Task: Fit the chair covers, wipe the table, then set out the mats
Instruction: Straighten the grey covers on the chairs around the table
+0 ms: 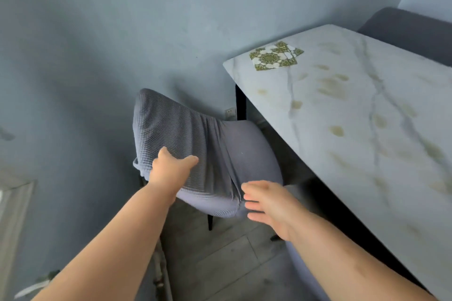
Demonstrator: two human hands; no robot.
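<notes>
A grey ribbed chair cover (171, 129) is partly pulled over a grey chair (249, 154) that stands beside the table. My left hand (168, 168) grips the cover's lower left edge, thumb on top. My right hand (269, 203) hovers at the seat's front edge with straight fingers, next to the cover's bunched seam; I cannot tell if it touches. The marble table (367, 154) shows several yellowish stains. A small stack of green patterned mats (274, 56) lies at the table's far corner.
A blue-grey wall (97, 32) stands close behind the chair, with a socket (229, 112) low down. Another dark grey chair back (411, 32) rises beyond the table. Pale wooden floor (220, 256) lies below. A black table leg (241, 102) is near the chair.
</notes>
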